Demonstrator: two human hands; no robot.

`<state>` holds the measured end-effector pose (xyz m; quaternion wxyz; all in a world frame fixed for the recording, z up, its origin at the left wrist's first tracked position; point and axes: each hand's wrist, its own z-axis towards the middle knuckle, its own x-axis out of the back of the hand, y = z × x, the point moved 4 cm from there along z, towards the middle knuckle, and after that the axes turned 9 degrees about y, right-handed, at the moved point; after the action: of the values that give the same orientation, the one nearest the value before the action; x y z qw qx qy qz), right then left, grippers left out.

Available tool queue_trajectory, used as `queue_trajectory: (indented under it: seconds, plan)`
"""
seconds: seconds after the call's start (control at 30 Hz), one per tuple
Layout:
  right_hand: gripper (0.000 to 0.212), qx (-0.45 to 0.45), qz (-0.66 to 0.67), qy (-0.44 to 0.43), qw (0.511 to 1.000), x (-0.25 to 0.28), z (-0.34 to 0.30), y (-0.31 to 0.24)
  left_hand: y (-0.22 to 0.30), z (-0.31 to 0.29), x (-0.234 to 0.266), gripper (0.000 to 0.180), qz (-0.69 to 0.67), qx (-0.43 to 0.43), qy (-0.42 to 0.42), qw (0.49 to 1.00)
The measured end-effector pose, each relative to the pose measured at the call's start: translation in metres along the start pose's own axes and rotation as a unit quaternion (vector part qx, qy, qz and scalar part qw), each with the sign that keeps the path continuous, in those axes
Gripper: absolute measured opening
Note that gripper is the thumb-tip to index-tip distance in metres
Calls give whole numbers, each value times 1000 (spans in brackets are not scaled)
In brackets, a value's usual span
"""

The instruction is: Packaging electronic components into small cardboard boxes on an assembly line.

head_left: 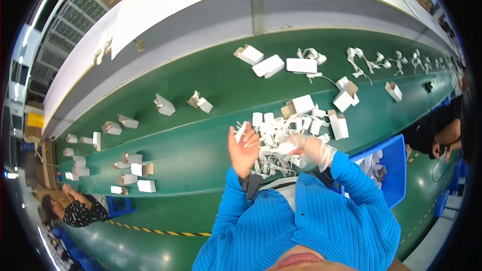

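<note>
My left hand [244, 151] is raised over the near belt, palm turned up and fingers curled. A slim white piece [241, 129], perhaps a cable end, sits between its thumb and fingers. Just to the right, my right hand [312, 149], in a thin see-through glove, pinches a white charger [285, 148] whose cord seems to run toward the left fingers. Beneath and around both hands lies a heap of white chargers [268, 126] with tangled white cables [273, 164]. White boxes, including an open one [338, 124], stand beside the heap.
Green conveyor belts [201, 145] run left to right. More white boxes [268, 65] and corded chargers [357, 60] lie on the far strip. A blue bin [396, 170] holding white boxes stands by my right arm. A person [83, 208] sits far left; another [442, 135] is at right.
</note>
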<state>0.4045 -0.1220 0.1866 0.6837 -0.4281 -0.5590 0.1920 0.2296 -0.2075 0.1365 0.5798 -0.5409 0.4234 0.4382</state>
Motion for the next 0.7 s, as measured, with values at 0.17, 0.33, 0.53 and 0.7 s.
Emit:
queue_trajectory:
  seconds: [0.17, 0.33, 0.53, 0.7]
  plan:
    - [51, -89, 598, 209, 769, -3, 17, -22, -8, -9, -48, 60, 214, -76, 93, 970]
    - [49, 33, 844, 148, 515, -11, 87, -22, 18, -24, -114, 65, 240, -164, 134, 947]
    - [64, 27, 916, 27, 400, -40, 142, -101, 115, -13, -211, 43, 492, -152, 211, 831]
    - [72, 131, 677, 89, 718, -16, 137, -103, 53, 23, -225, 38, 753, -286, 211, 554]
